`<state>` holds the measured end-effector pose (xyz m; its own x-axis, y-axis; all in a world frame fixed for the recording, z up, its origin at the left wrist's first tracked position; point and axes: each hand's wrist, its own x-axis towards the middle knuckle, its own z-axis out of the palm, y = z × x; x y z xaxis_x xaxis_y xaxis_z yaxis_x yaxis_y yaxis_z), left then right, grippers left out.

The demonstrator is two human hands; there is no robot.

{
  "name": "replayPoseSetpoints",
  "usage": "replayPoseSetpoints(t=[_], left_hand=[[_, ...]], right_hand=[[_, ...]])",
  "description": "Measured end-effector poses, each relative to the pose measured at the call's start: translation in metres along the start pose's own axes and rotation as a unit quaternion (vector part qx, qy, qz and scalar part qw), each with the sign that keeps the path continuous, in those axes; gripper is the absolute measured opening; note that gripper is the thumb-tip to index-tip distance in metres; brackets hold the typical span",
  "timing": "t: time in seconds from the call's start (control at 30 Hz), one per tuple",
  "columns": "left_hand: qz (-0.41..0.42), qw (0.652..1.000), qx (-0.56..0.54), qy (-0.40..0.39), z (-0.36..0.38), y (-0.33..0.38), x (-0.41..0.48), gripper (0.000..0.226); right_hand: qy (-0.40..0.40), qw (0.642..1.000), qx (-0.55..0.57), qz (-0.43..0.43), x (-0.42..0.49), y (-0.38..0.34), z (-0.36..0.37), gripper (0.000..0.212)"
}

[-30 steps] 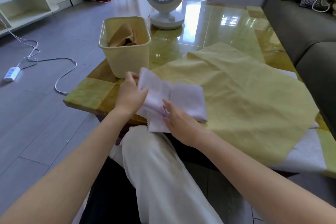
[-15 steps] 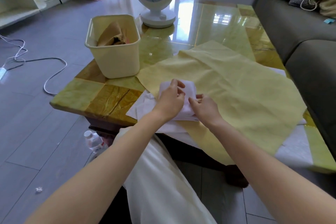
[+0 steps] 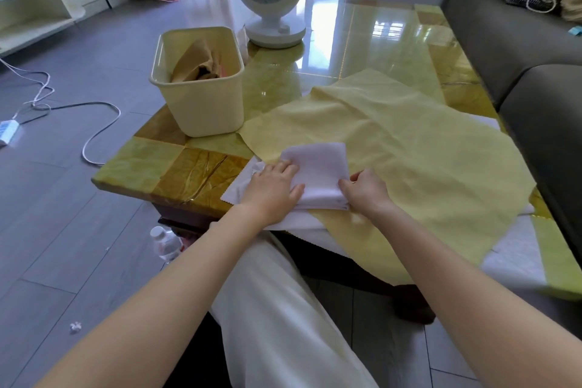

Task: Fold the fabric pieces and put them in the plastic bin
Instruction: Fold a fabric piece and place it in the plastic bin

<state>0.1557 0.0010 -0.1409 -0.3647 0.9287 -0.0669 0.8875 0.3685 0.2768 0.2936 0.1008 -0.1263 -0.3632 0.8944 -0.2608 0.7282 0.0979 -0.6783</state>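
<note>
The left hand [image 3: 271, 188] lies flat, fingers straight, pressing the white fabric piece [image 3: 318, 168]. The right hand [image 3: 365, 190] curls its fingers onto the piece's near right edge, pinching the layers together. A second ago the piece was a longer, half-open strip between the hands; now it is a compact square on the near edge of the yellow cloth [image 3: 409, 148]. The fold looks finished and ready for the plastic bin [image 3: 201, 110], far left on the table [image 3: 195, 170].
</note>
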Motion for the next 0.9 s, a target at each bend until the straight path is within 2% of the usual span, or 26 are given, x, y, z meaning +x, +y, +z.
replayPoseSetpoints(t=[0.07,0.1,0.2,0.27,0.37,0.5,0.57,0.63,0.7,0.83,0.9], left_hand=[[0.001,1.0,0.027,-0.003,0.003,0.0,0.0,0.051],[0.001,0.999,0.037,-0.003,0.004,0.001,0.0,0.052],[0.002,0.999,0.043,-0.008,0.005,0.0,-0.001,0.052],[0.006,0.999,0.035,-0.013,0.004,-0.002,-0.001,0.052],[0.015,1.0,0.007,-0.006,-0.002,-0.003,-0.002,0.05],[0.022,0.997,-0.057,-0.041,-0.019,-0.014,0.001,0.039],[0.017,0.997,-0.054,-0.059,-0.027,-0.024,0.003,0.03],[-0.001,0.997,-0.055,-0.05,-0.039,-0.031,0.005,0.028],[-0.01,0.999,-0.049,-0.017,-0.054,-0.041,0.009,0.03],[-0.031,0.984,-0.042,0.168,-0.095,-0.064,0.018,0.031],[-0.071,0.97,-0.064,0.224,-0.116,-0.077,0.021,0.029]], right_hand=[[-0.016,1.0,-0.002,0.013,0.0,-0.001,-0.001,0.042],[-0.036,0.999,-0.001,0.013,0.0,-0.002,-0.001,0.043],[-0.134,0.987,0.083,0.026,-0.004,-0.006,-0.006,0.027],[-0.163,0.98,0.112,0.028,-0.007,-0.012,-0.013,0.018],[-0.144,0.986,0.079,-0.012,-0.007,-0.032,-0.021,0.017],[-0.083,0.988,-0.078,-0.107,-0.007,-0.08,-0.032,0.037],[-0.053,0.98,-0.109,-0.161,-0.01,-0.112,-0.04,0.037],[-0.024,0.971,-0.11,-0.213,-0.015,-0.141,-0.05,0.027],[-0.006,0.961,-0.079,-0.263,-0.018,-0.17,-0.054,0.023],[0.026,0.944,-0.02,-0.33,-0.017,-0.218,-0.048,0.022],[0.041,0.938,-0.005,-0.344,-0.01,-0.236,-0.04,0.019]])
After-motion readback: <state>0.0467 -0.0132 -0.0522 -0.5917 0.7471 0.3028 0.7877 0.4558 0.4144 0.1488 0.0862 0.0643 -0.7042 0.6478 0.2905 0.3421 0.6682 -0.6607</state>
